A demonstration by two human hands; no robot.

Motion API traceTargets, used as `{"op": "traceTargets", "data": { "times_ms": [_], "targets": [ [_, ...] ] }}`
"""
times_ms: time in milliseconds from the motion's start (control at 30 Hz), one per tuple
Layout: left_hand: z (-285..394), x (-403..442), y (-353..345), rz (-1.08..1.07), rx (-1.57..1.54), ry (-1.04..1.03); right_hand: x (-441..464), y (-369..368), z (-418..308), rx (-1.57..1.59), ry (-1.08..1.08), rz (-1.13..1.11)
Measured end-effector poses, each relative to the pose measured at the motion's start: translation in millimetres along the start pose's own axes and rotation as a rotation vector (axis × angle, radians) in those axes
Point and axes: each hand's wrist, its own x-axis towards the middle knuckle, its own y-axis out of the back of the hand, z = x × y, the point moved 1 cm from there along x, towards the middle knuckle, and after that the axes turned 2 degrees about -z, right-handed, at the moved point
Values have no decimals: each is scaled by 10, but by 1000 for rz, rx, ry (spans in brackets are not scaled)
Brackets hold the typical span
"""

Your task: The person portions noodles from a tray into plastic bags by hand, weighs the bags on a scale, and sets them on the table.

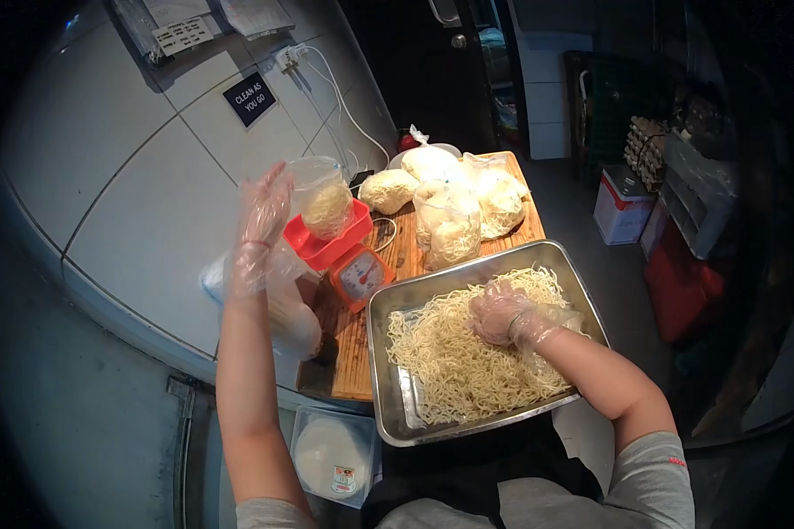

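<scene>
My left hand (pixel 266 204), in a clear plastic glove, is at the left rim of a clear plastic bag (pixel 325 204), its fingers closed on the edge. Noodles fill the bottom of that bag, which sits in the red tray (pixel 353 231) of an orange dial scale (pixel 360 275). My right hand (pixel 496 314), also gloved, is closed around some noodles in a large metal tray, its fingertips partly hidden. Loose pale noodles (pixel 463 375) are spread over much of the metal tray (pixel 381 353), with bare metal showing at the left.
Several bags of noodles (pixel 450 225) stand on the wooden table (pixel 353 357) behind the metal tray. A clear container with a white lid (pixel 331 454) is below left. White cables hang on the tiled wall. Egg trays (pixel 646 152) and a red box (pixel 679 286) are at the right.
</scene>
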Motion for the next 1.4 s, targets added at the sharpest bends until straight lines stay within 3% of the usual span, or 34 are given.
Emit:
{"op": "traceTargets", "data": {
  "times_ms": [67, 167, 233, 267, 333, 400, 567, 667, 767, 867, 967, 1100, 1167, 1233, 1267, 1367, 1400],
  "targets": [
    [267, 151, 8, -59, 115, 146, -8, -3, -1, -8, 0, 3],
    [-17, 439, -153, -311, 129, 466, 7, -50, 5, -19, -5, 25],
    [-381, 598, -309, -523, 208, 490, -38, 35, -22, -17, -6, -3],
    [-484, 667, -362, -617, 311, 389, -57, 49, -28, -12, -5, -3],
    [-216, 736, -335, -589, 152, 373, -77, 35, -35, -10, -7, 18],
    [262, 750, -254, -337, -378, 532, -70, 48, -28, -5, -3, 7],
    [1038, 973, -22, -251, -772, 304, -37, 17, -24, 24, -8, 12],
    [1156, 904, -98, -274, -836, 270, -19, -13, -12, 20, -5, 24],
    [1126, 695, -312, -436, -796, 408, -31, -24, -7, 17, 5, 43],
    [997, 537, -632, -601, -808, 411, -37, -13, -16, 26, -1, 36],
    [994, 471, -968, -686, -435, 453, -2, -31, -11, 25, -17, 5],
    [824, 231, -1598, -862, -489, 669, -20, -6, -22, 6, -17, 9],
    [736, 122, -1791, -764, -484, 601, -33, 24, -26, 8, -17, -12],
    [676, -48, -1959, -544, -574, 407, -9, -14, -20, 4, -11, 20],
    [287, -137, -2193, -462, 199, -236, -11, -34, -11, 0, -9, 34],
    [967, -537, -1839, -149, 134, -134, -24, -35, 3, 5, -10, 41],
    [872, -644, -1953, -139, 136, -79, -12, -33, -4, 9, -7, 47]
  ]
}}
